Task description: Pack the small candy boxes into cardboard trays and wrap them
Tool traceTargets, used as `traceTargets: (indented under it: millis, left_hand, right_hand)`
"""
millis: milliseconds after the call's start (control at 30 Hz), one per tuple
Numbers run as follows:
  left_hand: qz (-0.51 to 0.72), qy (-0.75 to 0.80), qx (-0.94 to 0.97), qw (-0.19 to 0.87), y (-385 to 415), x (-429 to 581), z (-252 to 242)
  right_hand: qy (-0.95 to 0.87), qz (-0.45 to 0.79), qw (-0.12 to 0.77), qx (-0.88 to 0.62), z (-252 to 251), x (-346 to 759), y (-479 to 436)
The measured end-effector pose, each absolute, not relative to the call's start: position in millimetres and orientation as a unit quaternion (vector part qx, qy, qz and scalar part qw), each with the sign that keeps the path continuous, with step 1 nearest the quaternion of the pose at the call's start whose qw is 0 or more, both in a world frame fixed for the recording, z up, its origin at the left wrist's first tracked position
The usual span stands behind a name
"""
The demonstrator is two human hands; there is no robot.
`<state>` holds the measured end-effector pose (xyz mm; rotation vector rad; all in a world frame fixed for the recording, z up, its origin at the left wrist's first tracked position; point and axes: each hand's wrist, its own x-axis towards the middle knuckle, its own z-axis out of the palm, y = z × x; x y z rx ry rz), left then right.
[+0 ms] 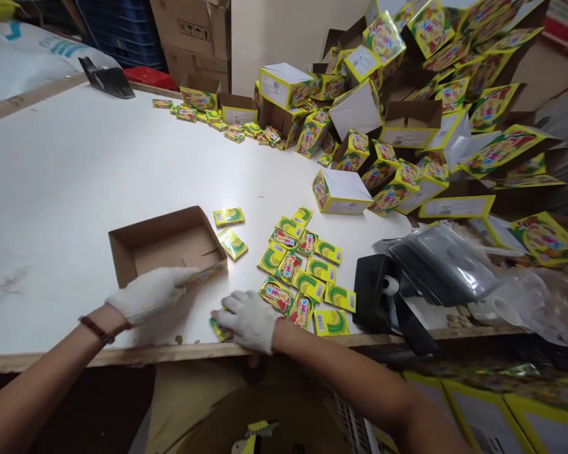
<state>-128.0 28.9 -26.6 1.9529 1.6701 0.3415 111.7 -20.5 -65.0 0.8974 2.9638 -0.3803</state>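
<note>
One open carton (156,236): is being held mouth-up on the white table (76,189), seemingly to be steadied.
Left hand (154,294): the carton's near wall is being gripped in bent fingers.
Right hand (248,318): half-curled; a packet (219,331) is being touched, firm grip cannot be told.
Loose packets (291,267): are lying spread alongside, probably for easy reach.

At the table's (76,176) far left, a black scoop (108,82) lies near a white sack (42,60), blue crates (123,34) and brown cartons (194,28).
</note>
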Motion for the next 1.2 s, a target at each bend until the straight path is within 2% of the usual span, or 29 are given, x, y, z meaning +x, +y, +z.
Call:
traceTargets:
  millis: [67,133,200,267,333,400,467,500,600,733,867,967,1033,1100,1200]
  left_hand:
    - [0.066,0.561,0.773,0.29,11.5,-119.2,-26.6]
    - [0.063,0.536,0.803,0.252,-5.8,-102.9,-15.3]
    - [0.123,0.53,0.813,0.209,-23.8,-82.7,1.4]
    - [0.18,0.566,0.776,0.215,-41.9,-61.3,12.8]
    - [0.192,0.606,0.712,0.299,-56.9,-39.7,10.5]
    - [0.195,0.6,0.65,0.424,-65.1,-18.4,-5.8]
    - [0.204,0.578,0.614,0.497,-65.9,0.0,-28.6]
    - [0.207,0.579,0.612,0.497,-64.3,7.2,-39.3]
    - [0.194,0.619,0.644,0.406,-56.7,18.9,-59.5]
    - [0.143,0.631,0.692,0.32,-53.7,21.2,-60.7]
    - [0.131,0.59,0.76,0.241,-60.2,23.7,-58.4]
    - [0.168,0.558,0.793,0.18,-64.0,23.0,-59.3]
    - [0.209,0.542,0.795,0.174,-63.3,19.1,-58.8]
    - [0.255,0.528,0.787,0.194,-59.9,14.2,-56.6]
    - [0.27,0.524,0.774,0.231,-52.2,16.3,-51.0]
  right_hand:
    - [0.927,-0.138,0.042,0.345,-58.9,143.1,-30.3]
    - [0.904,-0.153,0.051,0.397,-52.6,163.4,-39.5]
    - [0.876,-0.173,0.007,0.45,-47.2,176.4,-49.5]
    - [0.833,-0.188,-0.084,0.513,-44.2,185.5,-61.4]
    - [0.786,-0.182,-0.174,0.564,-43.7,191.7,-73.6]
    - [0.767,-0.163,-0.208,0.585,-44.7,194.4,-81.3]
    - [0.767,-0.153,-0.188,0.594,-45.5,193.9,-79.7]
    - [0.764,-0.152,-0.167,0.604,-45.4,192.9,-75.1]
    - [0.741,-0.144,-0.082,0.651,-43.8,188.4,-51.2]
    - [0.744,-0.116,0.039,0.657,-41.4,184.4,-23.5]
    - [0.8,-0.122,0.067,0.583,-41.0,189.7,-20.3]
    - [0.825,-0.147,0.08,0.539,-41.7,195.2,-27.7]
    - [0.831,-0.156,0.075,0.529,-41.6,199.4,-34.4]
    - [0.833,-0.177,0.016,0.524,-39.5,208.5,-40.9]
    - [0.738,-0.25,-0.211,0.589,-31.6,238.6,-47.0]
